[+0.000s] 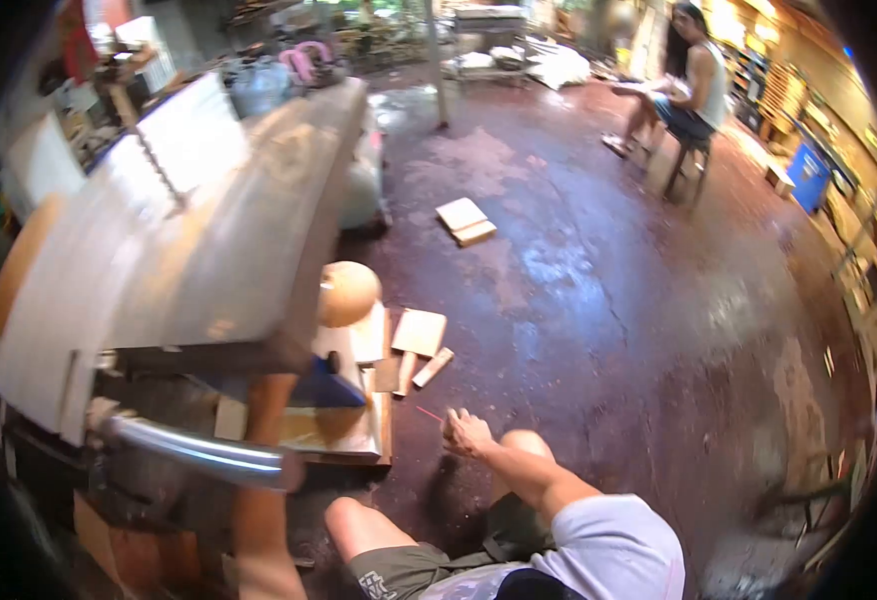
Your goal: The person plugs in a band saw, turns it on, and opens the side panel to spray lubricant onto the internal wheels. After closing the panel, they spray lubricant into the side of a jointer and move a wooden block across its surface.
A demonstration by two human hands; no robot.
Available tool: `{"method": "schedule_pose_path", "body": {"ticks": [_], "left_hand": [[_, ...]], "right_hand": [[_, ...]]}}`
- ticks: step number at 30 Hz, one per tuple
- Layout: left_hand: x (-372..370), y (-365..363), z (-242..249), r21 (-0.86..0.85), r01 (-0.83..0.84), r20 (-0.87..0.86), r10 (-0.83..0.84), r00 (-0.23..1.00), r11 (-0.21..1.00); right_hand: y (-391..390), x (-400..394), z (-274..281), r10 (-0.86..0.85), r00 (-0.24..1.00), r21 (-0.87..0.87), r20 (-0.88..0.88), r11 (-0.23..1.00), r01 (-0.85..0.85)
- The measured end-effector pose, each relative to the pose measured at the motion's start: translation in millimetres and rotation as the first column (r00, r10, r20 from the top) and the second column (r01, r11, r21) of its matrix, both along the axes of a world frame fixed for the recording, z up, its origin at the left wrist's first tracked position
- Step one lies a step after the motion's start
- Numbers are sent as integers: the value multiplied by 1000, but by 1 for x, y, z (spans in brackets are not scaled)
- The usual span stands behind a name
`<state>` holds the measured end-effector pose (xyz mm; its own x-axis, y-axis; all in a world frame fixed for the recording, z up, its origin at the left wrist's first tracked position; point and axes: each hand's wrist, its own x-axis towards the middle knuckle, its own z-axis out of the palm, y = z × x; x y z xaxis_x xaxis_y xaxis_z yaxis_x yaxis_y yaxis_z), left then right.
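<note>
Out over the floor, my right hand (467, 432) is closed, with a thin red pencil-like stick (429, 412) poking out from its fingers toward the wooden pieces. My left forearm (261, 535) reaches up beside a shiny metal tube (199, 447) below the corner of a thick wooden tabletop (249, 220). The fingers of my left hand are not discernible there. Left of my right hand lie a square wooden board with a handle (420, 333) and a small wood block (434, 367). Beyond them, a round tan object (349, 294) rests by a shallow wooden tray (387, 440).
Two flat wooden pieces (466, 220) lie farther out on the dark red floor (599, 330). A person (699, 85) sits on a stool (689, 150) at the back right. A metal post (437, 70) stands at the back. Something blue (812, 172) leans at the right.
</note>
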<state>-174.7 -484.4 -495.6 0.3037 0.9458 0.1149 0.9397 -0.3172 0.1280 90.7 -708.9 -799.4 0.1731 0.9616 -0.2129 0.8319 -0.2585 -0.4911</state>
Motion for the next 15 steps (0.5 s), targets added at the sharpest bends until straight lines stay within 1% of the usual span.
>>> {"method": "schedule_pose_path", "body": {"ticks": [1, 2, 3, 4, 5, 6, 7, 8, 10, 11, 12, 13, 14, 15], "left_hand": [[-4, -16, -2, 40, 20, 39, -22, 999, 999], [-5, -33, -5, 91, 30, 73, -37, 997, 995], [-1, -51, -10, 160, 46, 123, -66, 990, 986], [8, -70, -18, 242, 58, 191, -106, 976, 969], [16, -89, -23, 303, 71, 253, -152, 955, 950], [22, -111, -28, 322, 78, 309, -183, 933, 943], [25, -137, -28, 265, 98, 360, -193, 913, 959], [25, -169, -12, 39, 124, 442, -129, 888, 991], [-17, -236, -76, -229, 279, 502, -132, 855, 933], [-23, -273, -50, -412, 298, 498, -61, 865, 861], [-34, -306, -37, -552, 298, 481, 6, 877, 779], [-46, -328, -18, -603, 305, 457, 6, 889, 737], [-51, -339, 22, -668, 265, 379, 12, 925, 695], [-54, -345, 64, -725, 222, 302, 11, 953, 652]], "right_hand": [[-6, -5, 25, 39, 999, 19, 12, 999, -40], [-19, -8, 53, 121, 993, 28, 7, 992, -121], [-28, -14, 66, 149, 989, 50, 6, 988, -149], [-37, -23, 93, 127, 992, -3, -12, 992, -127], [-50, -27, 129, 159, 985, 19, -68, 987, -158], [-62, -31, 160, 181, 975, -26, -127, 982, -185], [-76, -36, 186, 191, 964, -4, -184, 981, -195], [-87, -41, 220, 165, 963, -74, -213, 980, -185], [-110, -52, 264, 155, 950, -45, -271, 984, -174], [-123, -53, 313, 155, 946, -90, -286, 978, -187], [-131, -57, 372, 158, 940, -133, -303, 969, -206], [-136, -62, 414, 160, 934, -175, -320, 959, -224], [-143, -66, 426, 183, 927, -154, -327, 958, -243], [-148, -70, 427, 207, 921, -131, -329, 956, -262]]}}
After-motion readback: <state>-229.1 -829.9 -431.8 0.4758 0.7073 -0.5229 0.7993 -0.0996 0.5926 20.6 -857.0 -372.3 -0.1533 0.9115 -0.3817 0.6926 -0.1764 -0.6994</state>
